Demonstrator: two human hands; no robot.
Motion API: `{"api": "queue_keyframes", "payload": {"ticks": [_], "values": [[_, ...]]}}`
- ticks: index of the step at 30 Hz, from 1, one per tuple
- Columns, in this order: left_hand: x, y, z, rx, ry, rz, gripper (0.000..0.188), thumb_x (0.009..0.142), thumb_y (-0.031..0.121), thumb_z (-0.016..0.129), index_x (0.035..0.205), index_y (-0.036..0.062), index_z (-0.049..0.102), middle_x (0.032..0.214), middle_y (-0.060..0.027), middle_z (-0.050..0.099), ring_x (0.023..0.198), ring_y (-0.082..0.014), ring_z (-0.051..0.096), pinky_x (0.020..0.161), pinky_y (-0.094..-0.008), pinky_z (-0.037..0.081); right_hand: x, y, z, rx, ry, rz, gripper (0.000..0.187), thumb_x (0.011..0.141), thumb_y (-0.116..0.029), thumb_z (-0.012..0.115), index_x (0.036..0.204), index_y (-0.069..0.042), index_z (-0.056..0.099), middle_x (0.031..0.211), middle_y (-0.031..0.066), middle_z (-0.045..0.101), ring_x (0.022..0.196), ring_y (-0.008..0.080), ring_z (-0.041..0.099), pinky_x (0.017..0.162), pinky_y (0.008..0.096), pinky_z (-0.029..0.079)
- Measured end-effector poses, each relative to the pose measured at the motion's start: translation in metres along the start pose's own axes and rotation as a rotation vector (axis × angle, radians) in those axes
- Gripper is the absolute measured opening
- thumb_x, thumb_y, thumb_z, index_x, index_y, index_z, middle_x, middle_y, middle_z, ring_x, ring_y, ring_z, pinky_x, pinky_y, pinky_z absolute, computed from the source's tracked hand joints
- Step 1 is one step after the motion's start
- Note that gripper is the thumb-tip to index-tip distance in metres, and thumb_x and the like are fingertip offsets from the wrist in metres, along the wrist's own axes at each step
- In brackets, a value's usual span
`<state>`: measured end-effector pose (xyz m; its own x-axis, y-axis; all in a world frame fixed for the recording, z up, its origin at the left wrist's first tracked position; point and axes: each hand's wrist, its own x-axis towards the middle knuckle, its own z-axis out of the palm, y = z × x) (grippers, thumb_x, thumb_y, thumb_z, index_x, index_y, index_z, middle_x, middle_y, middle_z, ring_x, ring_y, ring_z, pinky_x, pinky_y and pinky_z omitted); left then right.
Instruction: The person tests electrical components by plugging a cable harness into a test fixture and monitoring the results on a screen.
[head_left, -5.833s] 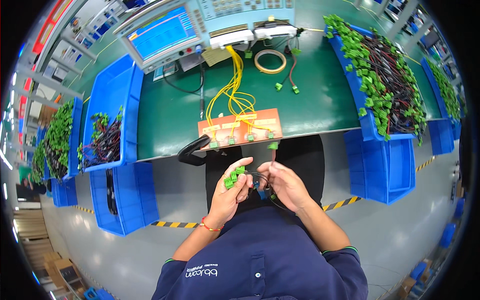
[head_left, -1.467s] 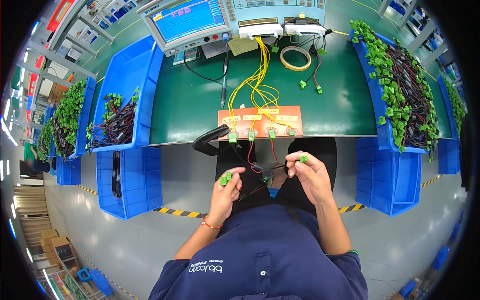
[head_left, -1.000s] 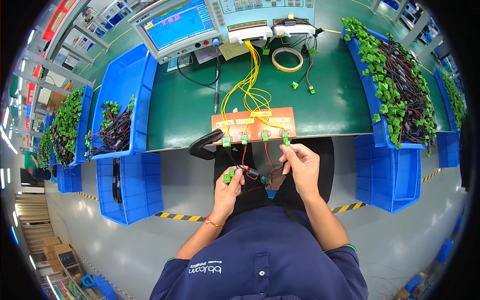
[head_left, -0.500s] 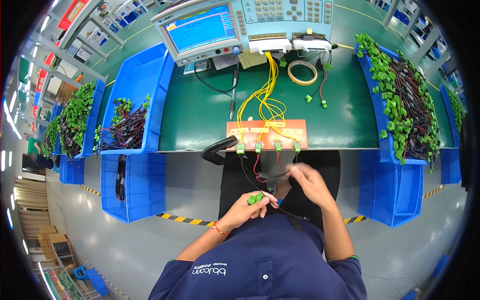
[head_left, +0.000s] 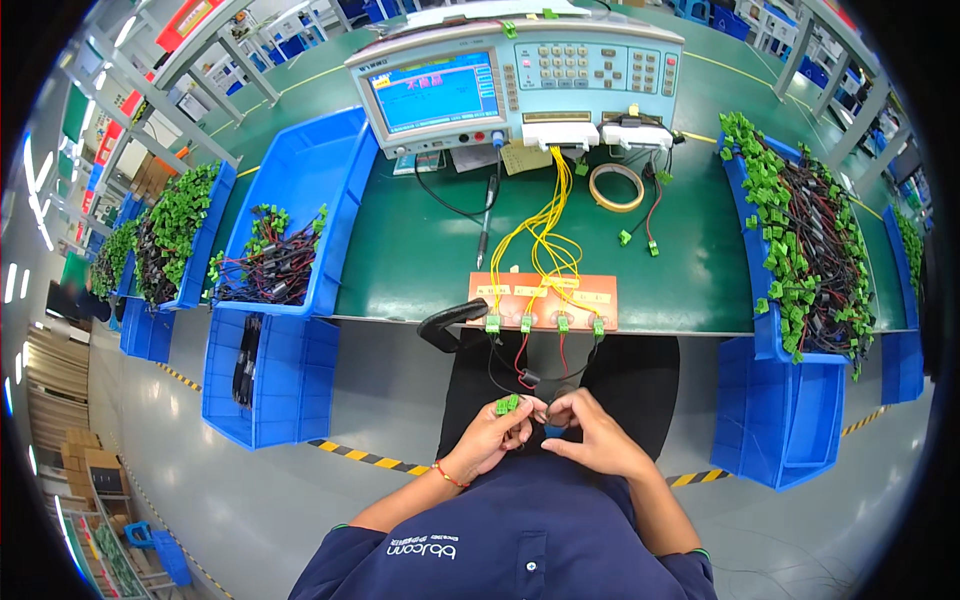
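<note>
Hands: on my feed, left hand [head_left: 490, 437] and right hand [head_left: 597, 438] are together below the table [head_left: 680, 270] edge, fingertips close;
Left grip: thumb and fingers pinched on a pair of green connectors [head_left: 508, 404];
Right grip: thumb and fingers curled inward by the dark wires; too small for me to tell whether they clamp anything;
Harness: red and black wires with a black cylinder [head_left: 529, 378] hang just above both hands; ends run up to four green plugs [head_left: 563, 324] along the board's front edge;
Board: orange board [head_left: 545, 317]; black clamp [head_left: 450, 325] at its left end; yellow wires [head_left: 560, 200] lead to the tester [head_left: 545, 98];
Sides: blue bins holding wires, left [head_left: 320, 165] and right [head_left: 768, 335]; tape roll [head_left: 616, 208] near the tester.
</note>
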<state>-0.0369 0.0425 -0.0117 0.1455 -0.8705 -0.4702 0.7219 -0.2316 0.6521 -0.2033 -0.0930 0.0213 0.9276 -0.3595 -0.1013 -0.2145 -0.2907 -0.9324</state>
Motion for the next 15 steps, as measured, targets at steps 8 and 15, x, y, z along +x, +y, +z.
{"api": "queue_keyframes", "payload": {"ticks": [8,15], "values": [[0.006,-0.001,-0.011,-0.013,0.13,0.059,0.024,0.101,0.022,0.055,0.11,0.0023,0.065,0.082,0.0005,0.059,0.056,-0.0021,0.042,0.047,-0.0183,0.028,-0.017,-0.001,-0.021,0.475,-0.135,0.188,0.018,0.099,-0.013,0.055,0.112,-0.001,0.058,0.083,0.005,0.066,0.074,0.0104,0.062,0.069,0.0269,0.051],[0.007,0.01,-0.008,0.193,0.057,-0.028,0.028,0.1,0.022,0.056,0.115,0.0007,0.065,0.075,0.005,0.052,0.053,-0.0007,0.036,0.047,-0.0185,0.028,-0.006,-0.008,-0.017,0.801,-0.193,-0.021,0.024,0.099,-0.012,0.054,0.111,0.006,0.063,0.09,0.0126,0.067,0.084,0.0194,0.067,0.08,0.032,0.054]]}}
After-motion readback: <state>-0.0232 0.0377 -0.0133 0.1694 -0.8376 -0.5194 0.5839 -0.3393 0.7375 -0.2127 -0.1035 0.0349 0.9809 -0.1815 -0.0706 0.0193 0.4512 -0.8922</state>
